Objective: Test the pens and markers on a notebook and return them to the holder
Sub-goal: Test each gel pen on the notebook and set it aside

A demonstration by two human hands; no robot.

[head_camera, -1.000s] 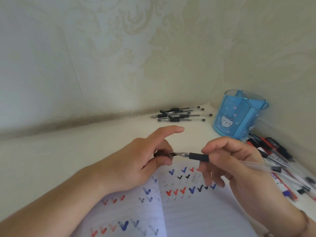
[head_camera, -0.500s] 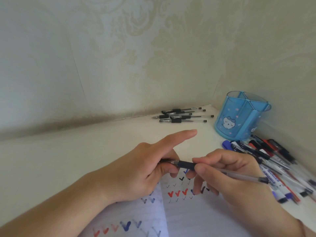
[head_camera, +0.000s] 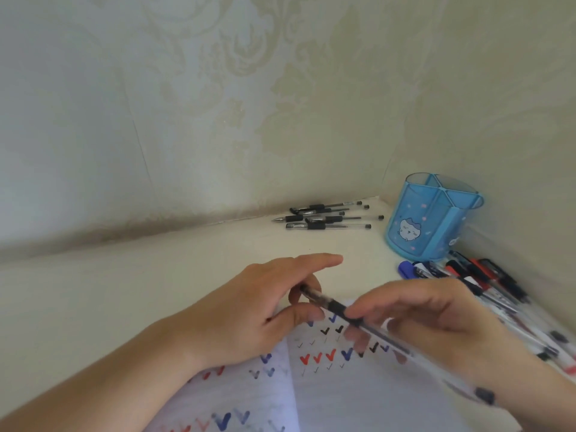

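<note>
Cream counter [head_camera: 156, 275] sitting in a corner of pale patterned wallpaper. Nearest, an open notebook [head_camera: 343, 397] is lying flat, its lined pages showing rows of red, blue and black check marks. Above it, the right hand [head_camera: 436, 319] is gripping a clear black-grip pen [head_camera: 349, 313] by the barrel, fingers curled round it. The left hand [head_camera: 258, 310] is pinching the pen's capped tip end between thumb and middle finger, index finger pointing straight out. To the right, a heap of pens and markers [head_camera: 486, 282] is lying along the wall, blurred toward the edge. Beyond it, a blue holder [head_camera: 430, 219] with a cat face is standing upright. Farthest, four black pens [head_camera: 324, 218] are lying side by side against the back wall.
</note>
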